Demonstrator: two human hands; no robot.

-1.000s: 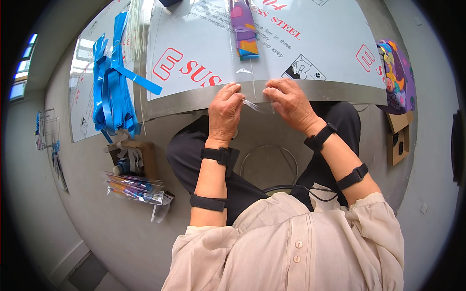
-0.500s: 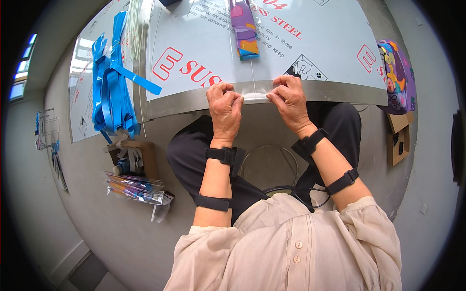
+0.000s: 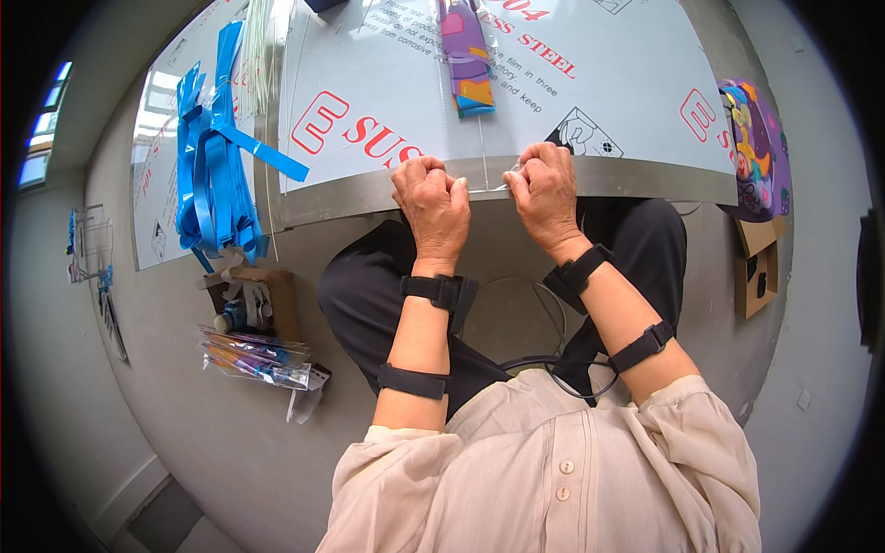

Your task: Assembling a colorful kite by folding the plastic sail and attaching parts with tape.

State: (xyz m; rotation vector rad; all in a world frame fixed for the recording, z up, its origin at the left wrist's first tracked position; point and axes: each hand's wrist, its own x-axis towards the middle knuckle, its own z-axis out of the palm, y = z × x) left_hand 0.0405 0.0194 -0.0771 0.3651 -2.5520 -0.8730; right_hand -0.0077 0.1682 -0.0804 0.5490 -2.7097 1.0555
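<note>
My left hand [image 3: 431,207] is closed in a pinch at the table's near edge. Close by, my right hand [image 3: 544,195] is closed the same way, with a shiny bit of clear film at its fingertips. The film looks like the near end of a clear plastic bag [image 3: 491,39], whose outline is hard to follow over the table. A folded purple, orange and blue printed piece [image 3: 470,74] lies beyond my hands, apparently within that bag. From its near end a thin pale line runs down between my hands. My fingers hide most of the gripped film.
The table [image 3: 636,115] has printed protective film and a bare metal edge. Blue strips [image 3: 217,184] hang over its left side, beside thin pale rods [image 3: 261,55]. A colourful purple bag [image 3: 758,152] stands right, above an open cardboard box [image 3: 758,272]. Packaged pieces [image 3: 253,358] lie lower left.
My hands have drawn slightly closer together, the left shifting right and the right shifting a little left. The glossy film stretched between them shows less now.
</note>
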